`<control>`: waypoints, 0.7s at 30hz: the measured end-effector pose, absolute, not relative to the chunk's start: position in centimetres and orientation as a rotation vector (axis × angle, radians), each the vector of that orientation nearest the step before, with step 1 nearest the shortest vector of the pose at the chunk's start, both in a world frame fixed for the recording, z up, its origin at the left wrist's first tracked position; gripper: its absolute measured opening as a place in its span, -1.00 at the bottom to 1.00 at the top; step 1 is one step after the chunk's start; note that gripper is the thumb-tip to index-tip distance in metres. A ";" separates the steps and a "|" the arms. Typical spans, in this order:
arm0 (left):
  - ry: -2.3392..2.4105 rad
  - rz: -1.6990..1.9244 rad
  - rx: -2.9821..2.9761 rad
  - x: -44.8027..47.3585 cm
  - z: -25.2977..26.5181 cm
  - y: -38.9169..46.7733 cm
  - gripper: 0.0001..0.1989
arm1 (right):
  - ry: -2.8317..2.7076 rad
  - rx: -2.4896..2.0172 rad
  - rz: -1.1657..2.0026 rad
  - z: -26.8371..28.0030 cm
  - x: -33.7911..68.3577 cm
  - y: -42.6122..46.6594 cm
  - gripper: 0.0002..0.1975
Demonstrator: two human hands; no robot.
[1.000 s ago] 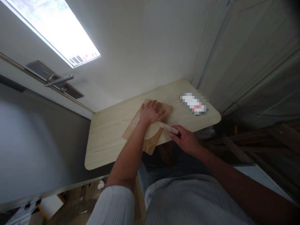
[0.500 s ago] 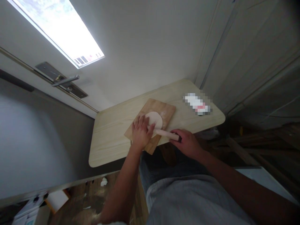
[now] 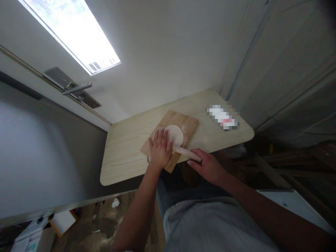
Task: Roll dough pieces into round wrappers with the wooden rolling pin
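A flat round of pale dough [image 3: 176, 134] lies on a wooden board [image 3: 185, 120]. My left hand [image 3: 160, 147] rests on the near left part of the dough, palm down with its fingers stretched out. From the right, a pale rolling pin [image 3: 188, 153] reaches over the board's near right edge to the dough. Its outer end is in my right hand [image 3: 206, 163], whose fingers are closed around it. The tip of the pin by my left hand is partly hidden, so I cannot tell how far it overlaps the dough.
The board stands on a light wooden table [image 3: 126, 147] against a door with a metal handle [image 3: 77, 88]. A blurred-out white and pink object [image 3: 222, 117] lies at the table's right. Below, a crumpled white scrap [image 3: 115, 202] is on the floor.
My right hand has slid inward along the rolling pin, covering its dark end, and dropped slightly. My left hand stays on the dough. The whole view has shifted slightly.
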State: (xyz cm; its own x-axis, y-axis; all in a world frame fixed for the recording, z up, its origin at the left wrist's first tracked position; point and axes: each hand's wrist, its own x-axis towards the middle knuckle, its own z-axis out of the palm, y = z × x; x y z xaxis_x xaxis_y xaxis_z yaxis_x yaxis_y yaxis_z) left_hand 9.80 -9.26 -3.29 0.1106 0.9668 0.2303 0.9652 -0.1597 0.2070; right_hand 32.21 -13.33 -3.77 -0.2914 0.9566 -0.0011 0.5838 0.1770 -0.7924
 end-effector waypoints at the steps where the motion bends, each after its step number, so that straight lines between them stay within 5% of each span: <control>1: 2.010 0.461 2.369 10.3 -2.9 -8.2 -0.46 | -1.908 -1.474 0.994 -3.7 32.4 -13.3 -0.69; 12: 1.708 0.238 2.488 15.2 -0.7 0.9 -0.39 | -1.827 -1.669 0.855 -3.9 34.1 -11.7 -0.68; 21: 1.755 0.445 2.478 10.7 -1.6 -5.6 -0.52 | -2.103 -1.591 0.739 -2.5 30.7 -11.6 -0.69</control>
State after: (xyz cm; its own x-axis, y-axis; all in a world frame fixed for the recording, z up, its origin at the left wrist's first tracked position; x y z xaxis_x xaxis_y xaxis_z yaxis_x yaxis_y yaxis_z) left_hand 10.67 -5.65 -1.62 0.3047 0.9327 0.1928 0.9118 -0.3442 0.2238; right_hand 30.67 -11.64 -2.48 -0.2721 0.9623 0.0006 0.7507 0.2126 -0.6255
